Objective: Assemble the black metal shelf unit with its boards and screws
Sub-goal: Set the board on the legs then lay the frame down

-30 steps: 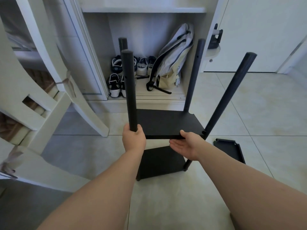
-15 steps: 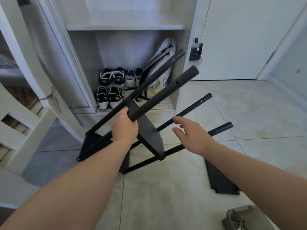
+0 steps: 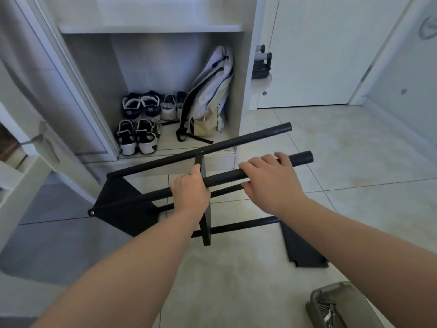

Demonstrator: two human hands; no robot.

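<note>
The black shelf unit point(image 3: 128, 210) lies on its side on the tile floor. It has four poles point(image 3: 236, 140) with two boards fixed to them, and a third board point(image 3: 300, 247) lies loose on the floor to the right. Both hands wrap the near upper pole point(image 3: 224, 178), the left hand point(image 3: 190, 191) at the middle board point(image 3: 205, 228) and the right hand point(image 3: 269, 183) nearer its free end. One tray of screws point(image 3: 331, 308) sits at lower right.

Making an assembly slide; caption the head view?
Left hand and right hand grip one pole of the sideways black shelf frame; a loose board lies on the tiled floor beside it.
</note>
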